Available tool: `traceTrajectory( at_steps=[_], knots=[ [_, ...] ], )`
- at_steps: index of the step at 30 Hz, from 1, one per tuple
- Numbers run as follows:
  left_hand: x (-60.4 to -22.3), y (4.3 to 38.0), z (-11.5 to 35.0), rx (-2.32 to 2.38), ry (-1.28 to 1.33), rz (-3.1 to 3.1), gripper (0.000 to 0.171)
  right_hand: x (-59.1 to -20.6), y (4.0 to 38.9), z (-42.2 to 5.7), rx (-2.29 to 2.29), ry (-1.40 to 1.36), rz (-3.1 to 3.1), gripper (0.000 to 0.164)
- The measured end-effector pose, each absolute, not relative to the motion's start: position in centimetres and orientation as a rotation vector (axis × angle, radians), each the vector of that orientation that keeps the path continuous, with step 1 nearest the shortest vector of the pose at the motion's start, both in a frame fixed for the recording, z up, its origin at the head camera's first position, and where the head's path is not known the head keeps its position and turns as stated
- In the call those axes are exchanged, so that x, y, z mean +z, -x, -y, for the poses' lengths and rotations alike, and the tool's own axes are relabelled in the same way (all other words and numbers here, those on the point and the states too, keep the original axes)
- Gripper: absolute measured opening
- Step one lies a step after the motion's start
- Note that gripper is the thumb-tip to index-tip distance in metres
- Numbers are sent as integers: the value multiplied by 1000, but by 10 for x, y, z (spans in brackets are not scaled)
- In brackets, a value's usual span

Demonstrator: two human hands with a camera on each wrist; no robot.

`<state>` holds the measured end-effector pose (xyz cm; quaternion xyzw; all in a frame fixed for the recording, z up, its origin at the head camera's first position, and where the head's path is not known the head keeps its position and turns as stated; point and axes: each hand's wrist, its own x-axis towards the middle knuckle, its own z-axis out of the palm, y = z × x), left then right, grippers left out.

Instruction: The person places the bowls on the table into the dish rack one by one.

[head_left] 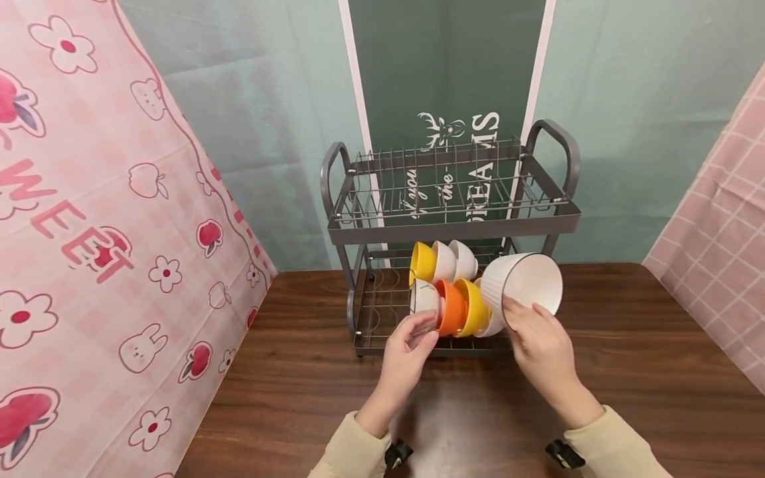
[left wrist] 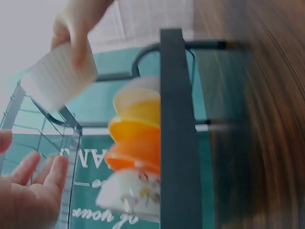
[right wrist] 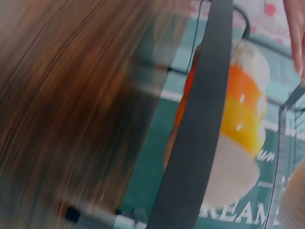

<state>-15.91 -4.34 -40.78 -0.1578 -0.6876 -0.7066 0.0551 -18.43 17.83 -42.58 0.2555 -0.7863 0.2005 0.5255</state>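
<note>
My right hand (head_left: 544, 352) grips a large white ribbed bowl (head_left: 538, 282) with a dark rim, tilted in the air at the rack's right front. Its thumb lies along the outside in the left wrist view. Bent but loose, the fingers of my left hand (head_left: 406, 355) hold nothing; the left wrist view shows them apart from the bowls. Nearest to that hand in the head view is a white patterned bowl (head_left: 424, 297). Beside it stand an orange bowl (head_left: 452, 309), a yellow bowl (head_left: 474, 309) and a partly hidden white bowl (right wrist: 233, 174), tipped on their sides in a row.
A two-tier dark metal rack (head_left: 454, 229) stands on the wooden table (head_left: 287, 372). Behind the front row, its lower tier holds another yellow bowl (head_left: 423, 262) and two white bowls (head_left: 443, 260). Wire dividers and side handles top the upper tier. Printed cloths (head_left: 269, 119) hang around.
</note>
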Motion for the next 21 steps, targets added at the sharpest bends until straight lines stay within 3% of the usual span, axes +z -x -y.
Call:
traceTrajectory(
  at_steps=[8,21],
  knots=[
    [-407,156,33,-2268,440,2039,54,-425,176,-149,448,-773,1865,35],
    [-410,150,34,-2323,216,2005,59,-435,166,-130,307,-926,1949,42]
  ],
)
